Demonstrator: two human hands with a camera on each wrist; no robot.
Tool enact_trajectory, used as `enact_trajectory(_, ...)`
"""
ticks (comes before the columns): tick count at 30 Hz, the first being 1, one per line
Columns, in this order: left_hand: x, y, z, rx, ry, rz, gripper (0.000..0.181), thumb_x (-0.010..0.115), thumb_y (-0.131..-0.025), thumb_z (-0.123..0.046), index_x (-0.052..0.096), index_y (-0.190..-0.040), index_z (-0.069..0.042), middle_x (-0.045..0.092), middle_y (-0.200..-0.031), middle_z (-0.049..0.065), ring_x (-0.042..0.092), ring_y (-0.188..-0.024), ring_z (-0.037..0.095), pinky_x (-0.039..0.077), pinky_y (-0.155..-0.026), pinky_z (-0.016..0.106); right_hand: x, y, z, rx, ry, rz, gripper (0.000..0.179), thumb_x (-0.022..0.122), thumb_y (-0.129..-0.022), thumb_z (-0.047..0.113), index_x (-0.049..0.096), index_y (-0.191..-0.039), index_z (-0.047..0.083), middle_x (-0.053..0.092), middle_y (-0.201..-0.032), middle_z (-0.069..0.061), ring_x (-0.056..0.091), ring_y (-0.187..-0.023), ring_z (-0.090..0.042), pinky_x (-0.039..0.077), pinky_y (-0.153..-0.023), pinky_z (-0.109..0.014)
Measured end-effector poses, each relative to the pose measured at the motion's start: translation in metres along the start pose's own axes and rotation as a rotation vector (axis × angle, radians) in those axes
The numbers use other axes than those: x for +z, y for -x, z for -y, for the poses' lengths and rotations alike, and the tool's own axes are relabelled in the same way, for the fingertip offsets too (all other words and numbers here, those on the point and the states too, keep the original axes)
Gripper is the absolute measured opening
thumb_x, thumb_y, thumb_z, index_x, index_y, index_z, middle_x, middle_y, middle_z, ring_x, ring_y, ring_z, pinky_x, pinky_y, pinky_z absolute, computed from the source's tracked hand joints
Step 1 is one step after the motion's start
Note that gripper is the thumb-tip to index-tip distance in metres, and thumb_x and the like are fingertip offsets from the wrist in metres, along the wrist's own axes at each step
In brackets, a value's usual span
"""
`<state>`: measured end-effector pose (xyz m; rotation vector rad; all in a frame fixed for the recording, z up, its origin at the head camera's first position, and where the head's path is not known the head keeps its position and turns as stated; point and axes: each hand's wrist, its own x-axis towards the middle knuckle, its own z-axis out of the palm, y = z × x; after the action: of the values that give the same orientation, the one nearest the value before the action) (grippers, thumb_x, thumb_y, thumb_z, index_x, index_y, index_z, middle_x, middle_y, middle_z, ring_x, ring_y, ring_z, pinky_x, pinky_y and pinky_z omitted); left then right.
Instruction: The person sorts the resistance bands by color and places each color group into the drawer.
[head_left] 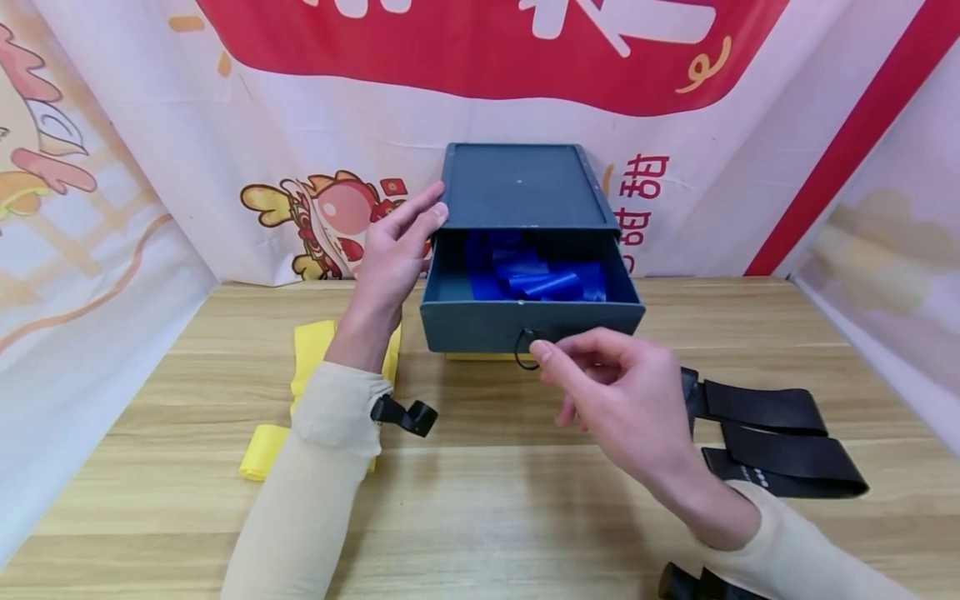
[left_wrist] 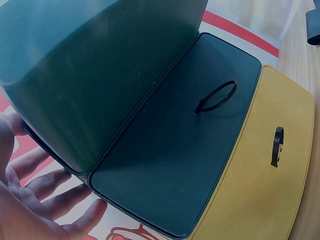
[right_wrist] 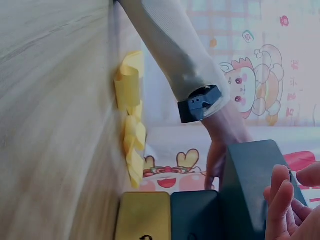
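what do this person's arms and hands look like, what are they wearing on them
Both arms wear plain cream long sleeves: the left sleeve is wrinkled near its cuff, and the right sleeve matches in colour. The left hand and right hand have no gloves. A small black device sits at the left wrist.

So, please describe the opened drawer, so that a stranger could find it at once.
On the wooden table, in front of the printed backdrop, stands a drawer unit. Its dark top drawer juts out, with the right hand at its black ring. Unlike the closed middle drawer and yellow drawer beneath, it shows blue strips inside.
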<state>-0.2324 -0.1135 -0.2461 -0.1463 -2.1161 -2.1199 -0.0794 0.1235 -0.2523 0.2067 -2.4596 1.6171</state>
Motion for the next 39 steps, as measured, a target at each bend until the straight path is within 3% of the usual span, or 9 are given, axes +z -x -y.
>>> enact_trajectory(9,0.002,-0.001,0.001,-0.008,-0.017,0.012,0.045,0.066,-0.104,-0.044,0.064,-0.148,-0.036,0.057,-0.158,-0.013,0.055,-0.138,0.014,0.053,-0.111,0.05,0.011,-0.004,-0.007,0.029,-0.072,-0.015,0.022,0.078,-0.098,0.034,0.081,-0.105,0.013,0.082,-0.092,-0.008,0.07,-0.054,-0.026,0.061,-0.057,-0.038)
enact_trajectory(20,0.002,-0.001,0.002,-0.007,-0.021,0.011,0.044,0.066,-0.104,-0.043,0.064,-0.148,-0.036,0.058,-0.157,-0.012,0.057,-0.136,0.014,0.055,-0.108,0.048,0.017,-0.003,-0.018,-0.091,-0.058,-0.107,0.01,0.074,-0.099,0.012,0.081,-0.107,0.009,0.082,-0.095,-0.008,0.065,-0.051,-0.021,0.057,-0.052,-0.03)
enact_trajectory(39,-0.001,0.001,0.0,-0.005,0.017,0.005,0.044,0.067,-0.104,-0.038,0.064,-0.148,-0.034,0.06,-0.155,-0.009,0.055,-0.136,0.014,0.051,-0.114,0.054,0.025,-0.029,-0.033,-0.316,0.034,-0.176,0.009,0.078,-0.097,0.013,0.082,-0.105,0.01,0.08,-0.087,-0.004,0.056,-0.049,-0.011,0.047,-0.046,-0.024)
